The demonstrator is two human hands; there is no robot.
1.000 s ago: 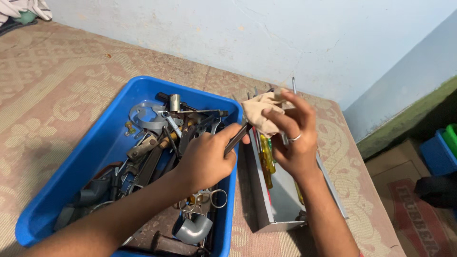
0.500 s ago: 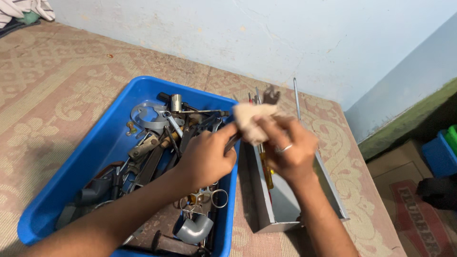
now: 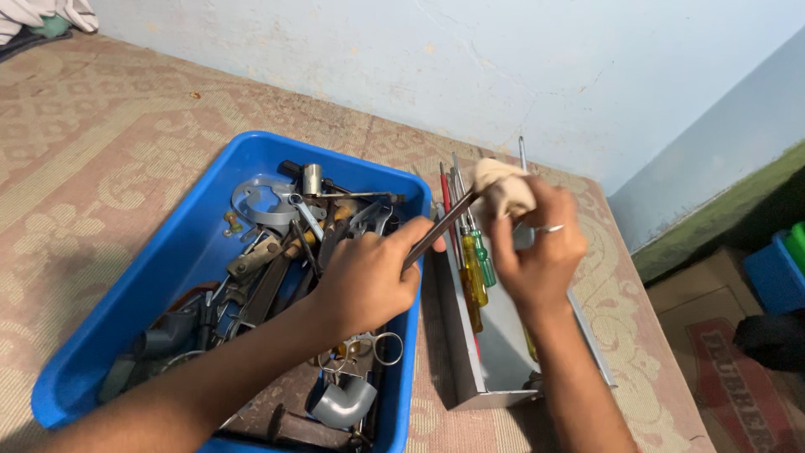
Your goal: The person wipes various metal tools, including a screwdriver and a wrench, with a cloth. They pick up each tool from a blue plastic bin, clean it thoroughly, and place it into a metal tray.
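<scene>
Sliding outward since half a second ago, the cloth (image 3: 501,188) is now sitting at the far tip of the tool (image 3: 439,228), where earlier it was bunched nearer the left hand, and more of the bare metal shaft is showing.

The left hand (image 3: 367,281) is closing in a fist around the near end of the tool, holding it tilted up and away over the right edge of the bin (image 3: 168,252). The right hand (image 3: 541,247), wearing a ring, is pinching the beige cloth around the tool's far end, fingers curled tight on the fabric.

Both hands are hovering above the gap between the blue plastic bin and the tray (image 3: 495,352). The bin is lying on a patterned mat (image 3: 75,159) and is holding a jumble of metal tools, a grey pipe elbow (image 3: 340,403) near its front corner and scissors (image 3: 373,348) just under the left wrist. The open grey metal tray is standing just beside the bin on its right, with screwdrivers (image 3: 474,268) with yellow and green handles lying inside it, below the right hand. A pale blue wall (image 3: 470,59) is running behind everything.
</scene>
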